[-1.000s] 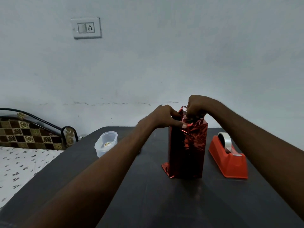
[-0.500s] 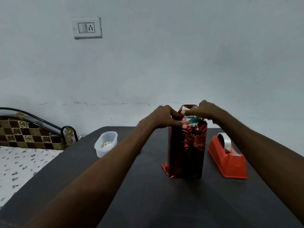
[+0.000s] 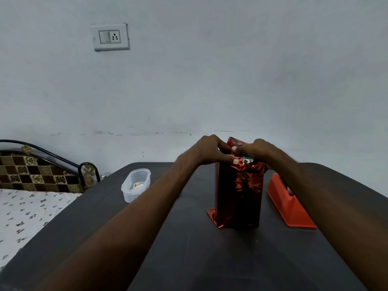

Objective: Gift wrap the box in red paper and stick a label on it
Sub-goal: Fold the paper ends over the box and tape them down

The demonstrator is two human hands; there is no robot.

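A tall box wrapped in shiny red paper (image 3: 238,194) stands upright on the dark table (image 3: 189,259). Its top end is still loose, with a red flap sticking up at the back. My left hand (image 3: 207,150) grips the paper at the top left edge, thumb pressed on the front fold. My right hand (image 3: 255,150) lies over the top right, fingers curled down onto the crumpled paper. The two hands nearly touch above the box. A loose corner of paper juts out at the bottom left.
A red tape dispenser (image 3: 290,203) sits just right of the box, partly behind my right forearm. A clear plastic tub (image 3: 136,184) with small items stands to the left. A bed (image 3: 27,208) borders the table's left side; a wall is behind.
My right hand has come down from above the top flap and moved left, now pressing the paper onto the box top beside my left hand. The left hand and box stayed put.
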